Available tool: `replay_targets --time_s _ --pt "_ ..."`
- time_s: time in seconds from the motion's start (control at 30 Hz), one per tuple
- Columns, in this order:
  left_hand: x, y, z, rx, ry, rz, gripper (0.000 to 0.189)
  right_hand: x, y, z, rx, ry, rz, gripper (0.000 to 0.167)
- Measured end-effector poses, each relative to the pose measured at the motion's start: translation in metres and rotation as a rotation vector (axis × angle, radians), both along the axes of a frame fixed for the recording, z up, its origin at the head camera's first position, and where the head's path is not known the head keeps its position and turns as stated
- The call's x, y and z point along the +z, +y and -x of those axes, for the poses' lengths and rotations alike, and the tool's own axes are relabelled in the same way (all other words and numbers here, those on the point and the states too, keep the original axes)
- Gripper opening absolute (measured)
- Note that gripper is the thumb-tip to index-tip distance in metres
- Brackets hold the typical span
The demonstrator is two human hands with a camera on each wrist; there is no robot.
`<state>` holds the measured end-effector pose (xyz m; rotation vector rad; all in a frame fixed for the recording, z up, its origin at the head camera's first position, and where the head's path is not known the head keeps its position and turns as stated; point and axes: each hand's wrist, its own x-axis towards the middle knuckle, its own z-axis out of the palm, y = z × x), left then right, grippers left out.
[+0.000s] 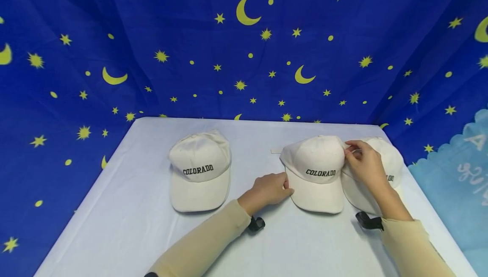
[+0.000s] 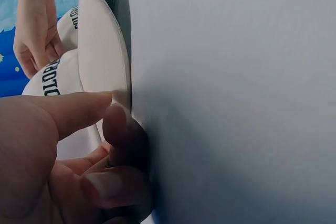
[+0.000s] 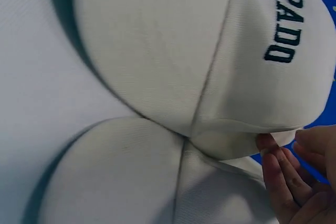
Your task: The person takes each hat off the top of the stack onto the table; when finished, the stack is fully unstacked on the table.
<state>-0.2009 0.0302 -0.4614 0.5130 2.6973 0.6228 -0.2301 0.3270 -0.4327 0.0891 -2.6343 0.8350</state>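
Observation:
Three cream baseball caps lettered COLORADO lie brim forward on a white-covered table. My left hand (image 1: pixel 270 189) pinches the left edge of the middle cap's brim (image 1: pixel 316 194) between thumb and fingertip. At the right side of that cap's crown (image 1: pixel 320 154), my right hand (image 1: pixel 366 164) pinches the fabric. In the right wrist view, the held fabric (image 3: pixel 241 127) is drawn into a fold. The right cap (image 1: pixel 390 158) sits against the middle one, its lettering mostly covered by my right hand. Apart on the left lies another cap (image 1: pixel 200 196).
A small pale tag (image 1: pixel 277 151) sticks out left of the middle cap. Blue cloth (image 1: pixel 206 35) with yellow moons and stars stands behind and beside the white table (image 1: pixel 114 226). Light blue cloth (image 1: pixel 457 209) hangs at the right edge.

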Motion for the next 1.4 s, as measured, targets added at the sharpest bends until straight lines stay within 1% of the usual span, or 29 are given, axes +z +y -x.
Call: replay_targets --time_s 0.17,0.3,0.43,0.53,0.67,0.87,1.03,1.23,1.4 --pt "0.001 -0.003 -0.004 -0.013 0.014 -0.025 0.019 0.010 -0.002 -0.003 -0.004 -0.025 0.028 0.033" --pt "0.003 -0.008 -0.007 -0.016 0.019 -0.049 0.015 0.017 -0.007 -0.004 0.001 -0.019 0.029 0.035" --pt "0.004 -0.015 -0.010 -0.006 0.021 -0.103 0.015 0.023 -0.014 -0.006 0.016 0.001 0.027 0.033" --pt "0.009 -0.021 -0.014 0.003 0.011 -0.144 0.016 0.027 -0.020 -0.007 0.024 0.030 0.024 0.031" --pt "0.019 -0.031 -0.018 0.024 0.004 -0.182 0.017 0.032 -0.027 -0.007 0.040 0.066 0.017 0.029" --pt "0.028 -0.049 -0.020 0.041 0.029 -0.202 0.023 0.041 -0.035 -0.009 0.055 0.119 0.020 0.026" --pt "0.032 -0.064 -0.020 0.067 0.039 -0.209 0.026 0.046 -0.044 -0.012 0.076 0.120 0.046 0.026" --pt "0.037 -0.080 -0.022 0.098 0.053 -0.194 0.027 0.049 -0.053 -0.010 0.097 0.139 0.063 0.026" --pt "0.042 -0.093 -0.025 0.120 0.079 -0.202 0.026 0.051 -0.062 -0.008 0.117 0.133 0.087 0.025"
